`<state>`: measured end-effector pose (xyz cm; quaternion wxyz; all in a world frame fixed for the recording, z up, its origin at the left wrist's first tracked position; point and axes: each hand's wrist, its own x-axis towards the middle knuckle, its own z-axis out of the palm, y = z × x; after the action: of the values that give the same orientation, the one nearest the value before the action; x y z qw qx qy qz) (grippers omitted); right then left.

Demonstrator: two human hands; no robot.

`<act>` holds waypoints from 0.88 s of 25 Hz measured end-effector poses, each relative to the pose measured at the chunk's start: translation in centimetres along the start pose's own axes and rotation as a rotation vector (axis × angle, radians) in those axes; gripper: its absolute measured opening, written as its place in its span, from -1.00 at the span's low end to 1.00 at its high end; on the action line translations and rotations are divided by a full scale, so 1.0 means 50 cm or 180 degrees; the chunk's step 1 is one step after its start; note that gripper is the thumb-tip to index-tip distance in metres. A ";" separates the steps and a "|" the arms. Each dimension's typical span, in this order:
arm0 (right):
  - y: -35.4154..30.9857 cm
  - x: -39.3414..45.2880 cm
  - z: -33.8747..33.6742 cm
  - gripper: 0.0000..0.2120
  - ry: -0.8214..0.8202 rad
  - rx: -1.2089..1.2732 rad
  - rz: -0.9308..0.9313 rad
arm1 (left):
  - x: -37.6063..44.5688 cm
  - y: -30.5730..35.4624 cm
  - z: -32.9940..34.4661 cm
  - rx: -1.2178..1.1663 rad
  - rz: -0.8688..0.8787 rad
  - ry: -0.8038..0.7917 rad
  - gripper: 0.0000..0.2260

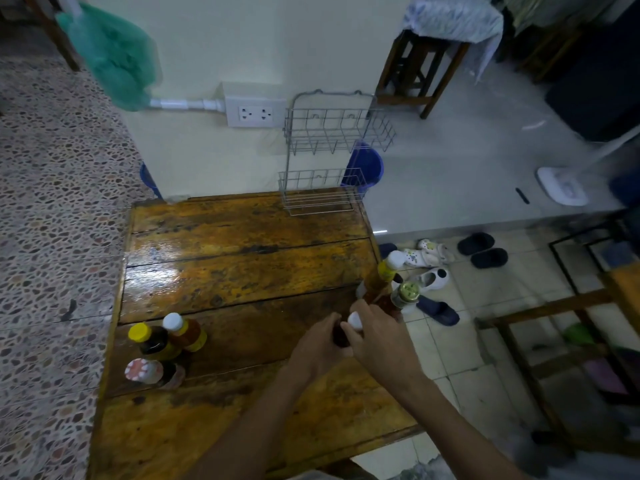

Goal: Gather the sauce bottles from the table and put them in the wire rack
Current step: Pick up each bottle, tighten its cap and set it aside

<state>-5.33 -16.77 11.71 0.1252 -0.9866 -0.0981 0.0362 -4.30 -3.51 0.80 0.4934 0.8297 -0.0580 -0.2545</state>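
A two-tier wire rack (323, 157) stands empty at the far edge of the wooden table (225, 258), against the wall. Both hands meet on a dark bottle with a white cap (355, 321) near the table's right edge: my left hand (317, 344) wraps its body, my right hand (375, 332) closes around its top. Just behind stand a tall amber bottle with a yellow neck and white cap (386, 270) and a small jar with a gold lid (405, 296). At the near left stand three more bottles: a yellow-capped one (147, 339), a white-capped orange one (183, 329), and one with a red-and-white lid (145, 370).
A wall socket (255, 114) sits left of the rack. A blue bucket (365, 166) stands on the floor behind the rack. Several shoes (481, 249) lie on the tiles to the right. A wooden stool (415, 71) stands at the far right, a wooden frame (554, 306) nearer.
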 end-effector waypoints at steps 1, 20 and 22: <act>0.014 -0.009 0.002 -0.74 -0.0007 0.0016 0.0035 | 0.005 -0.002 0.016 -0.0037 -0.0041 -0.0021 -0.53; 0.103 -0.020 0.026 -0.44 -0.0156 -0.0689 -0.0463 | 0.052 -0.015 0.118 -0.0589 -0.0289 0.0841 -0.47; 0.107 -0.015 0.022 -0.47 -0.0178 -0.0732 -0.0538 | 0.051 -0.010 0.118 -0.0614 -0.0321 0.0821 -0.49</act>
<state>-5.18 -21.71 9.32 0.0111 -0.9813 -0.1877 0.0416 -4.99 -8.79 -2.82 0.5607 0.8061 0.0722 -0.1748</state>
